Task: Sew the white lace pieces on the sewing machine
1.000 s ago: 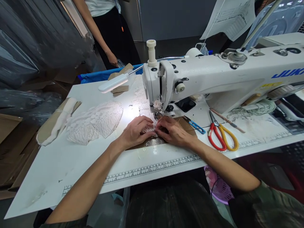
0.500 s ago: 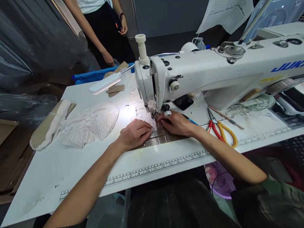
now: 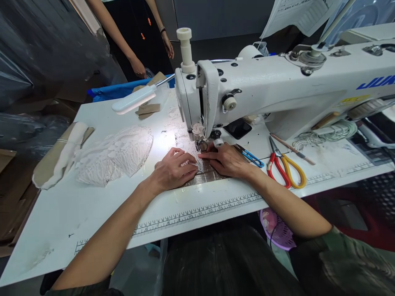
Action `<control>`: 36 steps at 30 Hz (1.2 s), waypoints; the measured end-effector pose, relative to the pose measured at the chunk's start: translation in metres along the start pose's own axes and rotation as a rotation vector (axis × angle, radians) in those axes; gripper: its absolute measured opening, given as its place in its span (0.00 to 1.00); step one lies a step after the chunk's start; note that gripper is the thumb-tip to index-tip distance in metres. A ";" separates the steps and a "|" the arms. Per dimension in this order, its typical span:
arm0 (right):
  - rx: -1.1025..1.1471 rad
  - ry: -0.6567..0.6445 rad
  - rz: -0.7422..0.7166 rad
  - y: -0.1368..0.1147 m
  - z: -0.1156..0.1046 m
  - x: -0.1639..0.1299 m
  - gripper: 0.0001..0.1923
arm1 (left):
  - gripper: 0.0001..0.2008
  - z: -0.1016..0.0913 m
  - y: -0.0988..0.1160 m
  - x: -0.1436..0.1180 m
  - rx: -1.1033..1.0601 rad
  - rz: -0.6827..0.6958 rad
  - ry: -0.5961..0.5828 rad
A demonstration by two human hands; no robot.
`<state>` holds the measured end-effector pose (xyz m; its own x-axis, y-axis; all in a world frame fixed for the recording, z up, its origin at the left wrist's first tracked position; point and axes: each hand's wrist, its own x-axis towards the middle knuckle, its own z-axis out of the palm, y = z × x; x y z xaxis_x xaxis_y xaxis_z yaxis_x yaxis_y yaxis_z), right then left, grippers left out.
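Note:
A strip of white lace [image 3: 201, 165] lies under the presser foot area of a white sewing machine [image 3: 188, 102], over a brownish shiny plate [image 3: 205, 177]. My left hand [image 3: 174, 169] rests palm down left of the needle area, its fingers bent and closed on the lace, part of which shows between them. To the right, my right hand [image 3: 228, 160] lies low beside the presser foot. Its index finger stretches left onto the lace, with the thumb apart below. The machine head partly hides the fingers and the needle.
Blue thread snips [image 3: 253, 158] and scissors [image 3: 286, 166] with red and yellow handles lie right of my right hand. White lace pieces [image 3: 117, 154] and a tied bundle [image 3: 63, 154] lie left. A lamp [image 3: 134, 100] shines on the table. Another person's hand [image 3: 137, 66] is behind it.
My right index finger has stretched left onto the lace, away from the presser foot. The blue snips show more fully. The other person's far hand has lowered. The whole view has shifted slightly.

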<state>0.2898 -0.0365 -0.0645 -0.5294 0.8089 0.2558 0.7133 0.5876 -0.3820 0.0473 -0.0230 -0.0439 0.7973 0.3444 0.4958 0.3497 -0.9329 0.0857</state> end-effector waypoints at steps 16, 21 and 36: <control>-0.038 0.014 -0.114 0.001 -0.002 -0.001 0.18 | 0.09 -0.008 0.011 0.006 0.031 0.036 -0.123; -0.114 0.004 -0.158 -0.004 -0.006 0.000 0.16 | 0.11 -0.009 0.011 0.010 0.058 0.026 -0.170; -0.325 -0.097 0.022 -0.021 -0.010 0.009 0.19 | 0.13 -0.001 0.006 0.004 0.110 -0.037 -0.119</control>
<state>0.2744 -0.0414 -0.0451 -0.5425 0.8248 0.1595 0.8257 0.5585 -0.0795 0.0518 -0.0277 -0.0401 0.8333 0.3943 0.3874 0.4263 -0.9046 0.0037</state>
